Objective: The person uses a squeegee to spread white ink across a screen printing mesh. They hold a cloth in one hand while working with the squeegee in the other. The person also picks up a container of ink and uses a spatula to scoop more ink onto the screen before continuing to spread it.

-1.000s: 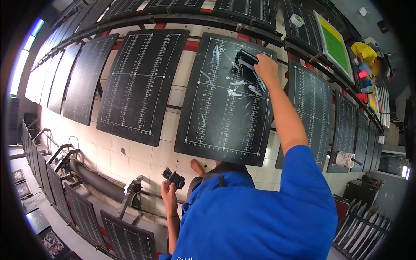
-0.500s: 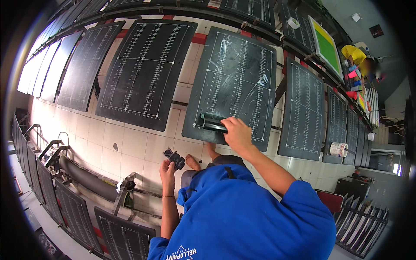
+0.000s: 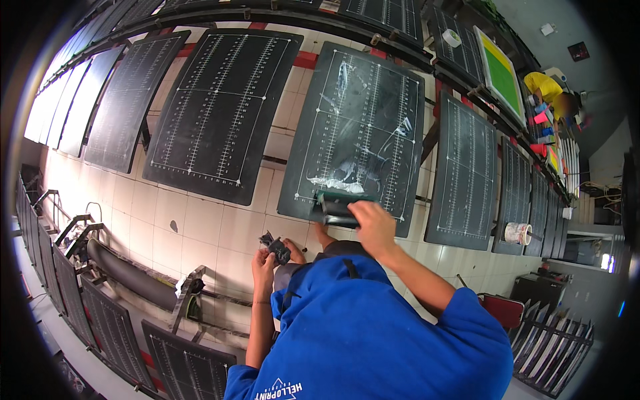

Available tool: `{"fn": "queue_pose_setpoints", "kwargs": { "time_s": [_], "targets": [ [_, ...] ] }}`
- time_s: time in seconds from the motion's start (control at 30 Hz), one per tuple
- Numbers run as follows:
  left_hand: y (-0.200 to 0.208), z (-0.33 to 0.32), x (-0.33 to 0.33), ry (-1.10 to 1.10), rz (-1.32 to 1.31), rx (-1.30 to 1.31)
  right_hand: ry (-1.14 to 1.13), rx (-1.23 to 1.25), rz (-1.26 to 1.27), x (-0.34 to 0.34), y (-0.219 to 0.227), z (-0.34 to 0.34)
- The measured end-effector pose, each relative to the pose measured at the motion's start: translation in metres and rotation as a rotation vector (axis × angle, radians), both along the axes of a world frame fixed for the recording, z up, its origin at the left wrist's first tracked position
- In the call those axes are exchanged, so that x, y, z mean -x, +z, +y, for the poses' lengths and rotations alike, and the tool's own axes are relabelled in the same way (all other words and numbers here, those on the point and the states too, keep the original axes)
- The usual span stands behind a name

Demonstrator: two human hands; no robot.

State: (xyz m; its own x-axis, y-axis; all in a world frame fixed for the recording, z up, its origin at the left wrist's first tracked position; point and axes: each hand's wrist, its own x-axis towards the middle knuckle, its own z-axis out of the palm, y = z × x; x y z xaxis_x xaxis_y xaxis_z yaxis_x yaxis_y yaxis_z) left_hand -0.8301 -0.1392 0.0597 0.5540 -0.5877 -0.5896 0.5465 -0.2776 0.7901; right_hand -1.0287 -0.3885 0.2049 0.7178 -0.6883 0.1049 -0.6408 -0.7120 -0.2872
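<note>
Watching through the head camera, I find the right grip (image 3: 375, 229), a bare hand, wrapped around the right end of a long black bar-shaped scraper (image 3: 338, 208) with a dark green strip on its far side. The scraper is at the near edge of a big black rectangular board (image 3: 347, 147), which is marked with white ruler lines. It is a little blurred, so I cannot tell if it presses on the surface. Just beyond it I see a whitish smear (image 3: 337, 185), stretched sideways, and thinner pale streaks (image 3: 405, 125) are farther up on the same board.

The left grip (image 3: 265, 260), also a bare hand, holds a crumpled black thing (image 3: 277, 249) between its fingers, over the floor of pale square tiles (image 3: 220, 230) and apart from the board. I cannot tell of which material this thing is made.

To the left I see a second black board (image 3: 213, 117) with similar white lines, and to the right a third black board (image 3: 463, 167). Farther right stands a white stained bucket (image 3: 517, 233). In the upper right there is a framed green and yellow panel (image 3: 500, 70), and near it a co-worker in yellow clothes (image 3: 543, 83), well apart from both grips
</note>
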Motion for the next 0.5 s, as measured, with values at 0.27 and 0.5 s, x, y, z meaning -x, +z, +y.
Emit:
{"fn": "queue_pose_setpoints", "kwargs": {
  "time_s": [0.27,0.5],
  "targets": [
    [0.001,-0.004,0.011,0.011,-0.054,-0.078,0.024,0.117,-0.123,-0.078,-0.028,-0.098],
    [0.012,0.004,0.018,0.022,-0.154,-0.189,-0.145,0.249,-0.128,-0.148,-0.033,-0.318]
  ]
}}
